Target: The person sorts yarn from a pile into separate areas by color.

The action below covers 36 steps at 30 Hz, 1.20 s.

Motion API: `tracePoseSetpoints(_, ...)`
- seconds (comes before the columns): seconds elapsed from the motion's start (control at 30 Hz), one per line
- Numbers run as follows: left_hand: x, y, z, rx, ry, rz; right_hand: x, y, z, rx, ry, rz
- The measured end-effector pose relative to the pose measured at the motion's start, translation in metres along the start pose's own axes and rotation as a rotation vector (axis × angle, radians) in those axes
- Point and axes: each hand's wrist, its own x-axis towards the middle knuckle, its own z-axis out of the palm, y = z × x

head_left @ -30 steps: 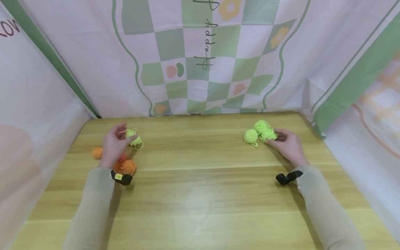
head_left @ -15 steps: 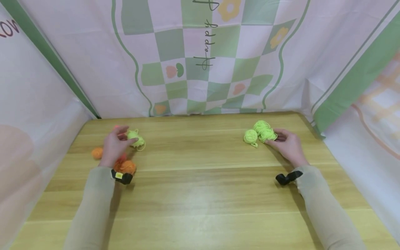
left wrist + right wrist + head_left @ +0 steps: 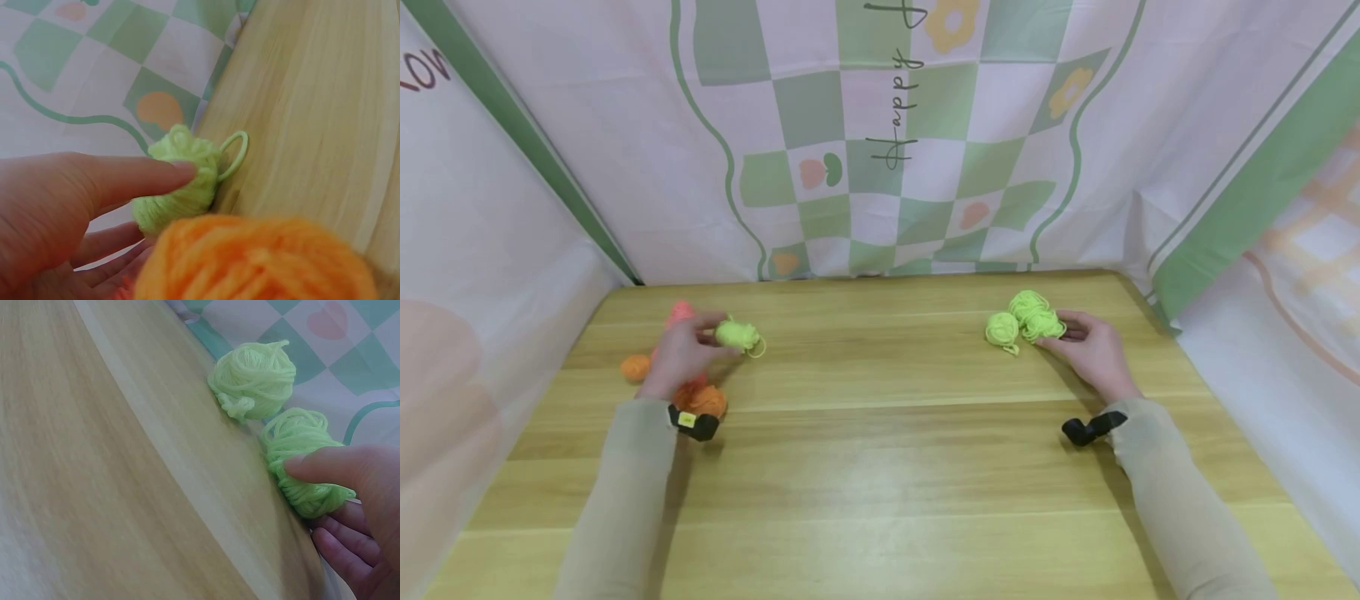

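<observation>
In the head view my left hand [image 3: 683, 354] pinches a pale yellow-green ball of yarn [image 3: 737, 335] between thumb and fingers, low over the table's left side. A loose loop of strand sticks out from the ball [image 3: 169, 209] in the left wrist view. Across the table, my right hand [image 3: 1096, 352] grips a brighter green ball of yarn [image 3: 303, 447], thumb on its near side and fingers behind and under it. Beside that one lies another green ball [image 3: 1002, 330] with a short tail of strand.
Around the left hand lie an orange ball of yarn [image 3: 709, 402], a smaller orange one [image 3: 636, 367] and pink yarn [image 3: 681, 311], partly hidden by the hand. The wooden table [image 3: 880, 467] meets a checked curtain [image 3: 872, 208] at its back edge.
My left hand has shifted right with the pale green ball, turning slightly, and more pink yarn shows behind it. The right hand and its green yarn have stayed in place.
</observation>
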Motion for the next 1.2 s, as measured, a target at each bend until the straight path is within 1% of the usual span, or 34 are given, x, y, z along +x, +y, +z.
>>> tracePoseSetpoints(0.07, 0.002, -0.001, 0.002, -0.012, -0.02, 0.011, 0.0, 0.001, 0.0, -0.004, -0.001, 0.003)
tracePoseSetpoints(0.13, 0.004, -0.002, 0.004, -0.014, -0.026, 0.016, 0.001, 0.001, 0.001, -0.005, -0.001, 0.005)
tracePoseSetpoints(0.4, 0.011, -0.002, 0.012, 0.063, -0.007, -0.003, 0.0, 0.002, 0.001, -0.001, 0.001, 0.005)
tracePoseSetpoints(0.57, 0.012, 0.003, 0.014, 0.06, -0.031, -0.011, 0.0, 0.002, 0.001, 0.005, 0.003, 0.003)
tracePoseSetpoints(0.7, 0.012, 0.004, 0.015, 0.063, -0.045, -0.012, 0.001, 0.003, 0.001, 0.012, 0.007, -0.002)
tracePoseSetpoints(0.87, 0.013, 0.004, 0.016, 0.08, -0.052, -0.025, 0.0, 0.003, 0.002, 0.014, 0.011, -0.011)
tracePoseSetpoints(1.2, 0.014, 0.009, 0.017, 0.086, -0.054, -0.047, 0.001, 0.002, 0.001, 0.012, 0.004, 0.006)
